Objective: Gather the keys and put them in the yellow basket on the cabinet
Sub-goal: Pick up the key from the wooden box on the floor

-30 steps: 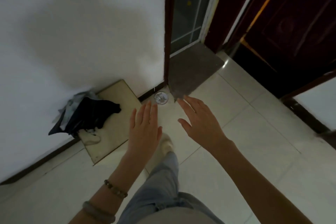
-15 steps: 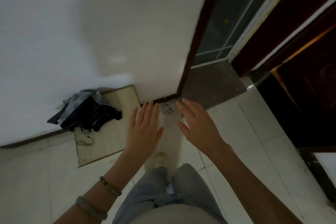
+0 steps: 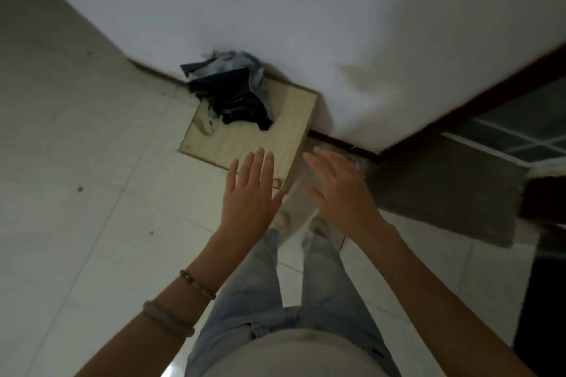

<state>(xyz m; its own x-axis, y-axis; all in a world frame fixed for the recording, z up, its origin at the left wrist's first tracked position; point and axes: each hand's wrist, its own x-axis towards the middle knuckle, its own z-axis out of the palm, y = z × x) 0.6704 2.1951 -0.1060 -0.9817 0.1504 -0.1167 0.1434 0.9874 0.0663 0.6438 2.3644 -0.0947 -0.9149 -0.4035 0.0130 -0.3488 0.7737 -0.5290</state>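
No keys, yellow basket or cabinet show in the head view. My left hand point(image 3: 252, 193) hangs flat with fingers spread over the near corner of a pale wooden board point(image 3: 245, 138) on the floor. My right hand point(image 3: 340, 193) is beside it, also spread and holding nothing, above the floor at the foot of the wall. A small shiny round thing point(image 3: 352, 160) on the floor is mostly hidden behind my right fingers. Both hands are apart from each other.
A crumpled pile of dark and light-blue cloth point(image 3: 232, 92) lies on the board against the white wall point(image 3: 306, 9). A grey doormat point(image 3: 444, 190) lies to the right before a dark-framed doorway. My legs in pale jeans stand on the tiled floor point(image 3: 92, 193).
The view has swung left, so the board and cloth now lie ahead and the doorway has slid to the right edge. Both hands stay open and spread.
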